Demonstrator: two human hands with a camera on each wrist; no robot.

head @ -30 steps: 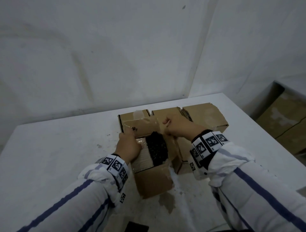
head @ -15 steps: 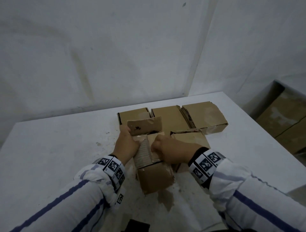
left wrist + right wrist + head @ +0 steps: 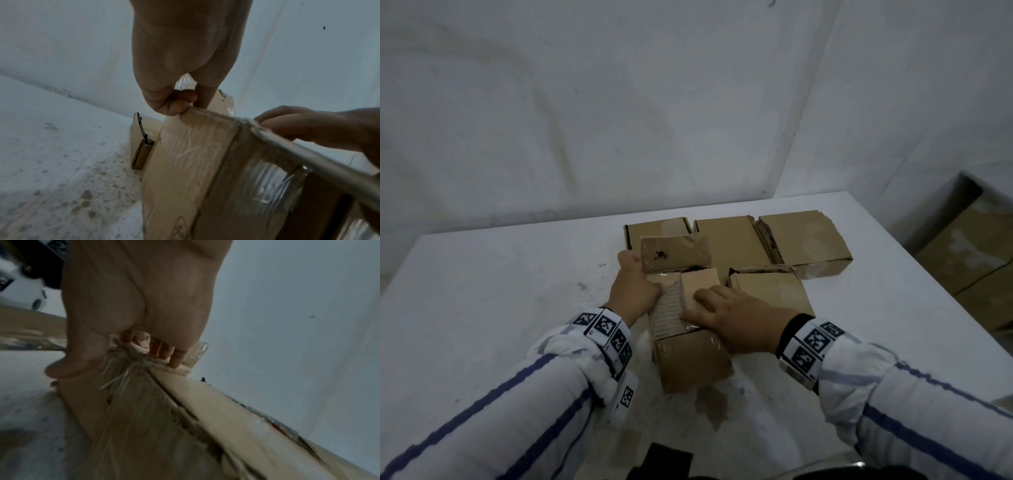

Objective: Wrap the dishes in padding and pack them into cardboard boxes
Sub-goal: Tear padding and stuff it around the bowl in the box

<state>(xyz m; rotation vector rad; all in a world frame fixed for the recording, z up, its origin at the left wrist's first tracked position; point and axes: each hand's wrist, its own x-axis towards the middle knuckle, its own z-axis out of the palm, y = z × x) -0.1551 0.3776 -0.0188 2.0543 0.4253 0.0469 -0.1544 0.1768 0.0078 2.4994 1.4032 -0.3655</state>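
Observation:
A small cardboard box [image 3: 693, 359] stands on the white table [image 3: 482, 308] in front of me. Its side flaps are folded down and its far flap [image 3: 676, 255] stands upright, patched with clear tape. My left hand [image 3: 635, 291] grips the box's left top edge; in the left wrist view the thumb and fingers [image 3: 174, 104] pinch that edge of the box [image 3: 185, 162]. My right hand [image 3: 732, 315] lies flat on the right flap and presses it down; the right wrist view shows its fingers [image 3: 164, 353] on top of the box [image 3: 144, 418]. What the box holds is hidden.
Three shut cardboard boxes [image 3: 729, 240] stand in a row behind, and another [image 3: 770, 294] sits just right of my box. Larger cartons [image 3: 969, 253] stand off the table at the right. A dark object [image 3: 667, 459] lies at the near edge. Walls close the back.
A second ago a black padded bundle showed in the box with the right flap raised. My right hand has folded that flap down and now presses on it. The bundle is covered.

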